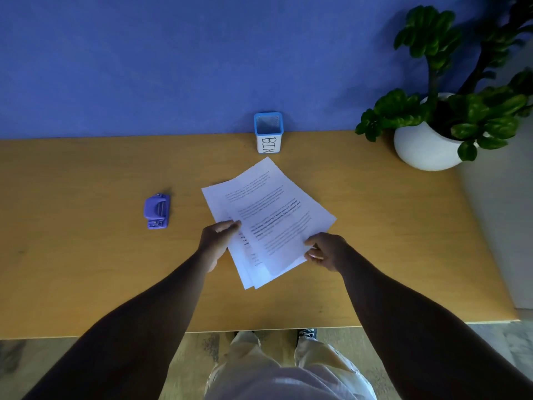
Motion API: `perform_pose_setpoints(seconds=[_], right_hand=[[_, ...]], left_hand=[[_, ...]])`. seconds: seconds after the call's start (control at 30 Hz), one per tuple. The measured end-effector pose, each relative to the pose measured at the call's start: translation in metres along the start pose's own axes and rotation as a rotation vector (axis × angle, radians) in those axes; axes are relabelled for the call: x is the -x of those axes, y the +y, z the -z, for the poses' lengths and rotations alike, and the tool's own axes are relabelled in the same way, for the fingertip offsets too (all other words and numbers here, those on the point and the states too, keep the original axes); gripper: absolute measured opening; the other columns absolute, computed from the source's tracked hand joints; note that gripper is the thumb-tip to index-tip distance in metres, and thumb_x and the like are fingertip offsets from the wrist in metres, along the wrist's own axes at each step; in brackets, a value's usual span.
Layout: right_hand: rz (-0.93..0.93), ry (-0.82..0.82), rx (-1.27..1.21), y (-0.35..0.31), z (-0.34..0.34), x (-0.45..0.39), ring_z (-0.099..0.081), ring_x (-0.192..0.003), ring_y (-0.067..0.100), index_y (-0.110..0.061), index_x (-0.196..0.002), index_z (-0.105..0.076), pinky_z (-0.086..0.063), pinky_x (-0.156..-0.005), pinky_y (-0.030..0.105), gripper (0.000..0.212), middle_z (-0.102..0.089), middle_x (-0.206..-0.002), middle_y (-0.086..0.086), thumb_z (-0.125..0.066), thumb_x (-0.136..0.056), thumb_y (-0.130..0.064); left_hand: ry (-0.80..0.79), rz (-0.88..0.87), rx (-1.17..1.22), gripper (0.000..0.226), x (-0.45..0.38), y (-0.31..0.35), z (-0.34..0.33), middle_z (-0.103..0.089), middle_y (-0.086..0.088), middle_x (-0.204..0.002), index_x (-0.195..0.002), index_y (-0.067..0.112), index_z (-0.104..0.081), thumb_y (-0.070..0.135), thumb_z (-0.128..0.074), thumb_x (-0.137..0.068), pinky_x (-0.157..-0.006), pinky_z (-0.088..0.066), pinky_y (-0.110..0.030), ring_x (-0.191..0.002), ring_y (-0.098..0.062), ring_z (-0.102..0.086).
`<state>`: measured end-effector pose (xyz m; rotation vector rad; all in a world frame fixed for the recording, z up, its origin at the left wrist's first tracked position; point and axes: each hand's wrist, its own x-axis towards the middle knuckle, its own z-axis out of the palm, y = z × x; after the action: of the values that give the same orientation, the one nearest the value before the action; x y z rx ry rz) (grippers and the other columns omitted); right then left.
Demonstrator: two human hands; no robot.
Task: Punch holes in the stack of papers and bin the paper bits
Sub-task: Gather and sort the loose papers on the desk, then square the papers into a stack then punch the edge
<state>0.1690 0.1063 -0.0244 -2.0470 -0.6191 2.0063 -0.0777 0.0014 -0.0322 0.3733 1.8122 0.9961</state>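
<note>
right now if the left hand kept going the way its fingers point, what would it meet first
The left hand already grips the fanned papers, fingers pointing up and right across them. Past the sheets, that line looks free over bare desk; the bin seems to sit left of it, though depth is unclear.

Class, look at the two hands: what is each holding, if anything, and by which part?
Both hold the fanned stack of papers: the left hand grips its left edge, the right hand pinches its near right edge.
</note>
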Motion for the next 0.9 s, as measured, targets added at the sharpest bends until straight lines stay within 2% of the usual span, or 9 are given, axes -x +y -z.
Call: perform_pose_setpoints(seconds=[0.07,0.17,0.27,0.37,0.53,0.63,0.7,0.77,0.9], right_hand=[[-0.011,-0.058,0.146,0.005,-0.002,0.003,-0.067,-0.079,0.026,-0.002,-0.108,-0.059,-0.055,-0.059,0.033,0.033,-0.066,-0.097,0.014,-0.066,-0.078,0.010],[-0.022,-0.123,0.217,0.011,-0.005,0.003,-0.071,-0.080,0.027,-0.001,-0.111,-0.059,-0.057,-0.066,0.034,0.038,-0.070,-0.100,0.017,-0.068,-0.076,0.012],[-0.031,-0.179,0.255,0.015,-0.007,0.003,-0.073,-0.080,0.026,-0.003,-0.112,-0.058,-0.056,-0.062,0.032,0.041,-0.072,-0.094,0.015,-0.072,-0.075,0.010],[-0.012,-0.168,0.266,0.014,-0.008,0.004,-0.072,-0.076,0.024,-0.005,-0.109,-0.059,-0.054,-0.059,0.030,0.040,-0.073,-0.091,0.012,-0.077,-0.074,0.004],[0.179,0.099,0.285,0.004,-0.007,-0.005,-0.059,-0.069,0.023,-0.009,-0.089,-0.063,-0.047,-0.057,0.026,0.037,-0.063,-0.085,0.008,-0.089,-0.068,-0.024],[0.304,0.188,0.440,-0.005,-0.008,-0.011,-0.062,-0.085,0.025,-0.005,-0.111,-0.066,-0.049,-0.071,0.031,0.056,-0.067,-0.099,0.009,-0.087,-0.069,-0.034],[0.340,0.191,0.542,-0.010,-0.010,-0.012,-0.062,-0.106,0.026,-0.007,-0.129,-0.057,-0.051,-0.087,0.033,0.072,-0.066,-0.119,0.008,-0.084,-0.070,-0.040],[0.357,0.169,0.584,-0.014,-0.013,-0.010,-0.058,-0.115,0.026,-0.010,-0.136,-0.051,-0.049,-0.094,0.034,0.080,-0.061,-0.129,0.008,-0.082,-0.071,-0.044],[0.356,0.085,0.573,-0.019,-0.016,-0.005,-0.057,-0.117,0.025,-0.011,-0.139,-0.046,-0.048,-0.092,0.033,0.081,-0.056,-0.133,0.006,-0.082,-0.073,-0.042]], left_hand=[[0.007,0.021,0.003,0.020,-0.001,-0.002,-0.003,-0.067,0.010,-0.095,-0.107,0.026,-0.067,0.035,-0.073,-0.089,-0.070,-0.048,-0.020,-0.086,-0.007,-0.063],[0.005,0.031,-0.018,0.024,-0.002,-0.006,-0.004,-0.065,-0.002,-0.095,-0.090,0.012,-0.063,0.034,-0.073,-0.089,-0.075,-0.042,-0.030,-0.088,-0.020,-0.058],[0.027,0.013,-0.002,0.019,-0.001,-0.006,-0.005,-0.073,-0.005,-0.106,-0.102,0.011,-0.071,0.023,-0.075,-0.088,-0.073,-0.050,-0.028,-0.096,-0.023,-0.067],[0.047,-0.015,-0.022,0.025,0.000,-0.004,-0.005,-0.072,-0.006,-0.109,-0.110,0.011,-0.065,0.009,-0.074,-0.087,-0.073,-0.052,-0.027,-0.094,-0.020,-0.069],[0.145,-0.028,-0.003,0.066,-0.001,0.003,-0.003,-0.068,-0.004,-0.107,-0.135,0.017,-0.033,0.003,-0.073,-0.084,-0.061,-0.049,-0.023,-0.084,-0.007,-0.065],[0.117,-0.012,-0.018,0.085,-0.003,0.009,0.004,-0.068,0.004,-0.103,-0.151,0.018,-0.016,0.004,-0.069,-0.086,-0.062,-0.047,-0.024,-0.086,-0.006,-0.063],[0.046,-0.039,-0.073,0.067,-0.005,0.011,0.010,-0.069,0.003,-0.108,-0.144,0.016,-0.038,0.002,-0.069,-0.086,-0.061,-0.049,-0.020,-0.094,-0.011,-0.067],[-0.013,-0.075,-0.126,0.039,-0.006,0.014,0.014,-0.070,0.009,-0.103,-0.122,0.019,-0.058,0.001,-0.067,-0.088,-0.061,-0.050,-0.014,-0.100,-0.014,-0.068],[-0.076,-0.107,-0.097,0.031,-0.005,0.020,0.017,-0.073,0.011,-0.101,-0.107,0.026,-0.065,0.000,-0.064,-0.091,-0.069,-0.050,-0.019,-0.094,-0.011,-0.068]])
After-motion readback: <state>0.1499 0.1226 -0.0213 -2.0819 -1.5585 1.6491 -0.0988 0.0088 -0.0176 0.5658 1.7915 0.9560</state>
